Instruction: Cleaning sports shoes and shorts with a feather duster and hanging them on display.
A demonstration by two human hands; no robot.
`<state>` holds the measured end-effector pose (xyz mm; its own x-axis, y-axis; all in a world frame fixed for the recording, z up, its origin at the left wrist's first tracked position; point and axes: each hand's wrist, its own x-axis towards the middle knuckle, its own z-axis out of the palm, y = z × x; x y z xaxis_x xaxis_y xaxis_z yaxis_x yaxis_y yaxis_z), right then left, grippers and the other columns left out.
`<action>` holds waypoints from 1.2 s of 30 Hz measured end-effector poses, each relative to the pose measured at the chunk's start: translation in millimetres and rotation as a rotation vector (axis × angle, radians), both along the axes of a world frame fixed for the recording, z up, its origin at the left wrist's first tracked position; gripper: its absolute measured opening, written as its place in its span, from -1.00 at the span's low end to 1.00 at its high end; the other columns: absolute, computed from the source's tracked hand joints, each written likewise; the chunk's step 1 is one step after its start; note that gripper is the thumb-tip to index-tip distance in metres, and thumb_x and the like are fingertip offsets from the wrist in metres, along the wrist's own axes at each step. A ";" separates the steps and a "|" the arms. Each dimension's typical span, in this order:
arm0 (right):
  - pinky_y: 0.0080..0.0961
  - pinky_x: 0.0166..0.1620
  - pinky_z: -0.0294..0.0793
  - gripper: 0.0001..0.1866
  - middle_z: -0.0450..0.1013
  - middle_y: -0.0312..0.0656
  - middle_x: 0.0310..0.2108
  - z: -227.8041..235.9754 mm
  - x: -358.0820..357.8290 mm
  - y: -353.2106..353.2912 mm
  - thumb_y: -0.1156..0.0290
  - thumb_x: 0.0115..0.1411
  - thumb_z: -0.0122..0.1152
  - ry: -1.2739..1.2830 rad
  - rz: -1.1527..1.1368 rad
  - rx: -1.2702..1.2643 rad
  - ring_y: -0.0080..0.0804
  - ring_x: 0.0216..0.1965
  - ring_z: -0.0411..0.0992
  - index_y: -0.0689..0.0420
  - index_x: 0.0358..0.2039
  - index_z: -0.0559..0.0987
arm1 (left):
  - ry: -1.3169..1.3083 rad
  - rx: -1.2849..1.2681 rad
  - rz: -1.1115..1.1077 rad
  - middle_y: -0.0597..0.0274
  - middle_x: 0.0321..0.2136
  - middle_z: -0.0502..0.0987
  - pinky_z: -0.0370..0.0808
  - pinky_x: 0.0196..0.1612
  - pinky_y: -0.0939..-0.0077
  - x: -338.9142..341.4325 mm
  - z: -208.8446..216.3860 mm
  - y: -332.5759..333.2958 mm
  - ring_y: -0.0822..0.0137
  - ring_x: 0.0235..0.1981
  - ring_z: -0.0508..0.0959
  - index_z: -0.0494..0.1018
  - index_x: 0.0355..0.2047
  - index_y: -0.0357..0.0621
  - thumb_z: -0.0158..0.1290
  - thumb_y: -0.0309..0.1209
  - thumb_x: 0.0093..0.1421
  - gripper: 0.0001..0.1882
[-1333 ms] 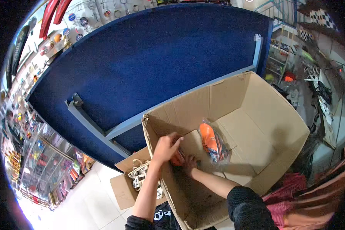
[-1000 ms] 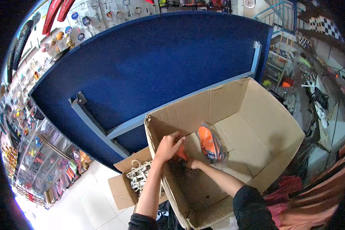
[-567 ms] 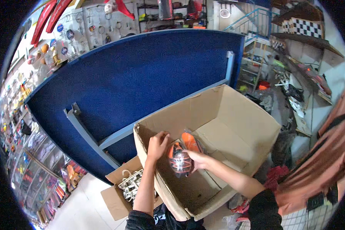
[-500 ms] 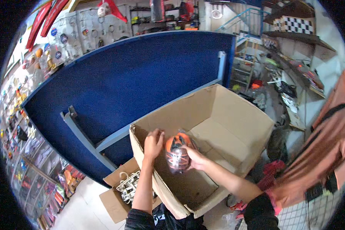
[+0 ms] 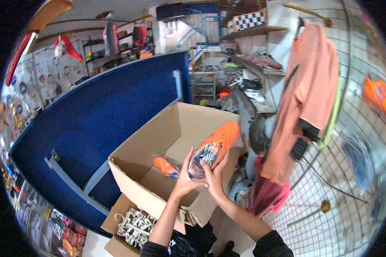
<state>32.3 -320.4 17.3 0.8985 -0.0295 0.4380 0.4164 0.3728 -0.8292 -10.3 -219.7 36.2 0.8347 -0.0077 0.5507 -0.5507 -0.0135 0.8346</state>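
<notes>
Between my hands is an orange sports shoe (image 5: 222, 139) with a dark, silvery part, wrapped in clear plastic. It is held above the right side of a large open cardboard box (image 5: 137, 171), its orange end pointing away and to the right. My left hand (image 5: 187, 180) grips the near left end, while my right hand (image 5: 214, 177) holds its near right side, thumb on top. Inside the box, left of my left hand, lies another orange item in clear plastic (image 5: 165, 167), probably a second shoe; part of it is hidden.
A smaller carton (image 5: 111, 220) of white plastic hangers (image 5: 136, 227) stands at the lower left. Behind the box leans a large blue panel (image 5: 103, 107) with a grey frame. Peach clothing (image 5: 291, 103) hangs on the right near a wire grid (image 5: 321, 222). Shelves hold goods at the back.
The view has swung right. Earlier my right hand held a wrapped orange and black shoe low in the box, my left hand beside it; now both hands hold a wrapped shoe up.
</notes>
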 end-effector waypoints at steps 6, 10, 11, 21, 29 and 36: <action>-0.31 0.19 0.01 -0.05 -0.01 0.10 0.15 16.5 -50.2 -91.5 0.39 0.09 0.16 -0.157 -0.038 -0.042 -0.18 0.18 0.04 0.16 0.26 -0.31 | -0.056 -0.234 -0.006 0.09 0.04 0.31 0.34 0.07 0.42 -11.2 3.3 -76.1 0.28 0.02 0.38 0.07 0.17 -0.24 0.25 -0.58 -0.15 -0.14; -0.40 -0.01 0.21 -0.18 0.27 -0.10 -0.05 17.3 -73.2 -136.9 0.27 0.20 -0.01 -0.088 -0.089 0.011 -0.38 0.00 0.24 0.02 0.28 -0.31 | 0.196 -0.674 -0.238 0.07 -0.04 0.38 0.42 -0.03 0.40 -26.8 0.6 -104.3 0.30 -0.03 0.41 0.23 0.01 -0.25 0.15 -0.44 0.02 -0.46; -0.41 -0.05 0.23 -0.24 0.31 -0.17 -0.08 18.8 -78.6 -150.6 0.24 0.23 -0.08 -0.033 -0.055 0.070 -0.43 -0.01 0.26 -0.03 0.28 -0.28 | 0.186 -0.740 -0.261 0.07 -0.07 0.41 0.39 0.01 0.32 -25.0 -9.7 -108.9 0.27 -0.01 0.40 0.23 0.02 -0.24 0.12 -0.35 0.06 -0.47; 0.14 0.18 -0.05 -0.10 0.06 -0.11 0.13 -8.0 -181.5 -300.8 -0.36 -0.04 -0.06 0.284 0.234 0.898 -0.08 0.18 0.01 -0.06 0.20 0.07 | 0.600 -0.695 -0.636 0.02 0.05 0.32 0.31 0.05 0.02 -93.4 -39.2 -175.0 0.08 0.05 0.35 0.19 0.11 -0.11 -0.13 0.13 0.08 -0.28; 0.15 0.20 -0.11 -0.16 0.04 -0.11 0.23 -6.1 -321.7 -351.5 -0.29 0.06 -0.16 0.136 0.080 0.498 -0.10 0.25 -0.04 0.04 0.20 0.11 | 0.742 -0.470 -0.720 0.10 -0.06 0.43 0.39 -0.04 0.20 -176.8 -32.8 -217.8 0.19 -0.07 0.44 0.26 0.04 -0.09 -0.05 0.06 0.12 -0.39; -0.01 0.16 0.06 -0.36 0.24 -0.11 0.10 -5.8 -421.0 -367.4 -0.01 0.07 -0.04 0.113 -0.113 0.596 -0.18 0.14 0.17 0.14 0.07 0.28 | 0.881 -0.530 -1.018 0.01 0.03 0.35 0.29 0.03 -0.01 -242.7 -11.1 -248.2 0.06 0.01 0.37 0.21 0.09 -0.18 -0.26 0.23 0.13 -0.23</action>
<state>-388.8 -687.7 11.5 0.9155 -0.3376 0.2190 0.4021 0.7447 -0.5327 -252.9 -467.8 25.2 0.6547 -0.7559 -0.0030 0.5529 0.4762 0.6837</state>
